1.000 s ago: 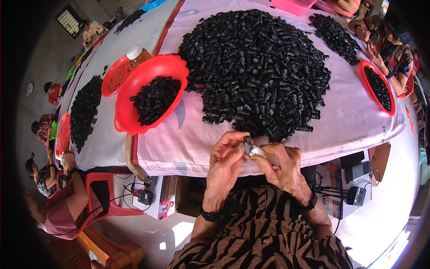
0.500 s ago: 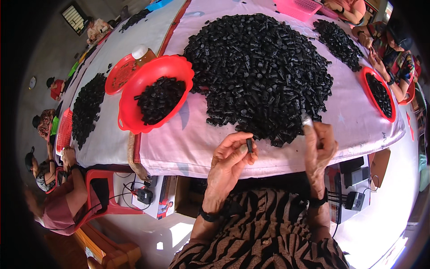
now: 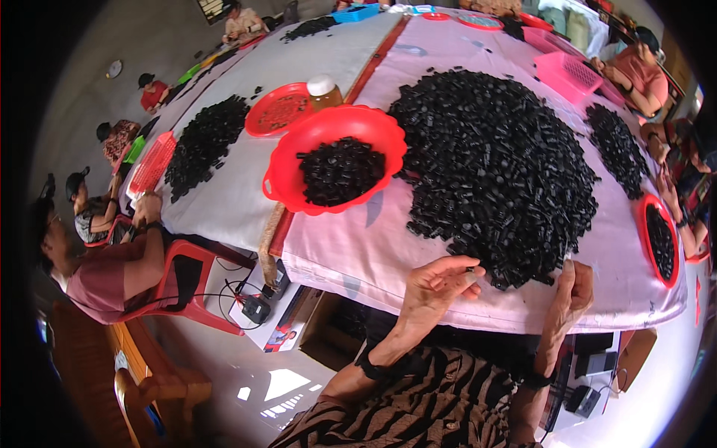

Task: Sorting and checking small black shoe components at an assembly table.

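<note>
Between the thumb and fingers of my left hand [image 3: 439,290] is a small black plastic cylinder [image 3: 470,269], only its end showing. That hand is closed on it, just in front of a big heap of black plastic cylinders [image 3: 493,172]. To its right, my right hand [image 3: 573,290] has its fingers curled in at the heap's near right edge. A whitish patch shows at its thumb tip, and whatever the fingers hold is hidden. Left of the heap, a red scalloped bowl [image 3: 282,183] contains more black pieces [image 3: 342,172].
Behind the bowl are a red plate [image 3: 258,119] and a white-lidded jar [image 3: 323,88]. Pink baskets [image 3: 556,71] and another red bowl [image 3: 674,254] stand to the right. Other people sit around the cloth-covered table [image 3: 343,257]. A red chair [image 3: 196,299] is at the left.
My view has swung, shifting the table rightward and down in the picture. The left hand has tilted its cylinder, leaving less visible. My right hand has drawn back slightly from the heap.
</note>
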Motion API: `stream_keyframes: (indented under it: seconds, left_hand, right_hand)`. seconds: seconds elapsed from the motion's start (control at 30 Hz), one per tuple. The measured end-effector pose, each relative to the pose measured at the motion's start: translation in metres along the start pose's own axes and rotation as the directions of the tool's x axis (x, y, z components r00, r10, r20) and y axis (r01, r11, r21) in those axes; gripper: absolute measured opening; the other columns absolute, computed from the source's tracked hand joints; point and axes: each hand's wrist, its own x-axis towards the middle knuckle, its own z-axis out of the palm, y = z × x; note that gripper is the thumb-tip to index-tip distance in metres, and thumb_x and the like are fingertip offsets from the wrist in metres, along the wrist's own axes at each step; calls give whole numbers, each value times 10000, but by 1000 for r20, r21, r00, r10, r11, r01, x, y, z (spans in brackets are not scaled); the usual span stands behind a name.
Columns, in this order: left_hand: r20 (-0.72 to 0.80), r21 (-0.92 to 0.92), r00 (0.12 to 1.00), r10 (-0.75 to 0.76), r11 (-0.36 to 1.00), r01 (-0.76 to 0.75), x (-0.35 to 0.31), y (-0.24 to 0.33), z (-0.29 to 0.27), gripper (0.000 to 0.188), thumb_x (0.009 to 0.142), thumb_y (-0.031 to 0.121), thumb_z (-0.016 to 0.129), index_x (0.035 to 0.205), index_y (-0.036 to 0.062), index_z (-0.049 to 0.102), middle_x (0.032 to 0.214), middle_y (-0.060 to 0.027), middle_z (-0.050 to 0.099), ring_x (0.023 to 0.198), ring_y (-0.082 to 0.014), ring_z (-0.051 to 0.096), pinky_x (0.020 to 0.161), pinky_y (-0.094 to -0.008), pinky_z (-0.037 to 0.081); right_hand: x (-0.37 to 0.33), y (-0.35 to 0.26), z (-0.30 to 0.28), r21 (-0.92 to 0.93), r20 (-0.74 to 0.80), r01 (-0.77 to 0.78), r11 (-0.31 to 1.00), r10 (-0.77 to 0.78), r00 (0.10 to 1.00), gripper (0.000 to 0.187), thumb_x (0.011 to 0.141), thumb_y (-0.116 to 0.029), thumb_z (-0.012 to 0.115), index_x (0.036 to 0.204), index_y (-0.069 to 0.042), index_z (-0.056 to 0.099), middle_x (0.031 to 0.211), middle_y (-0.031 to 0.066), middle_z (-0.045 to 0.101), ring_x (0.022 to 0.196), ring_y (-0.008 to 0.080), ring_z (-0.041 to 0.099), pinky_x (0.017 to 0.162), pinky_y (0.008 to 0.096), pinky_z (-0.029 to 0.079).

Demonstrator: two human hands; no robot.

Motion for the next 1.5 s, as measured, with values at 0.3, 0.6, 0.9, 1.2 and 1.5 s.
stream_keyframes:
  seconds: [0.3,0.6,0.9,1.2,1.5]
  left_hand:
    - [17,-21,999,27,999,-26,4,-8,-6,318,884,-5,581,1201,22,580,1065,-125,644,877,-160,644,878,-319,543]
    - [-25,-52,999,26,998,-27,8,-5,-6,376,841,-110,545,1197,5,578,1037,-129,639,903,-156,629,903,-339,531]
    - [-56,10,998,25,1000,-25,9,0,-2,315,857,-86,530,1159,-17,587,987,-120,642,915,-169,636,892,-337,537]
    - [-39,3,999,7,1000,-7,6,-3,-4,220,871,30,613,1089,6,630,945,-135,676,812,-193,670,760,-305,567]
    - [-62,60,989,131,990,-127,-6,22,-16,251,902,60,576,1142,-6,604,969,-65,633,855,-159,630,846,-287,527]
  right_hand:
    - [1,10,-5,-29,74,-22,999,24,997,238,898,-222,612,841,8,599,722,9,571,652,73,462,591,233,383]
    - [1,2,3,17,65,-66,998,65,996,159,865,-123,641,820,12,571,670,0,563,627,56,461,577,231,378]
    - [3,2,1,-48,92,-44,998,49,995,172,861,-149,651,841,11,590,647,-1,555,606,57,453,559,221,368]
    - [0,1,-1,-22,100,-36,999,38,994,191,872,-140,636,820,32,569,680,16,559,637,59,460,579,222,384]
    - [-1,4,-3,-43,116,1,999,4,993,206,884,-152,615,822,36,560,693,27,547,650,71,458,595,238,398]
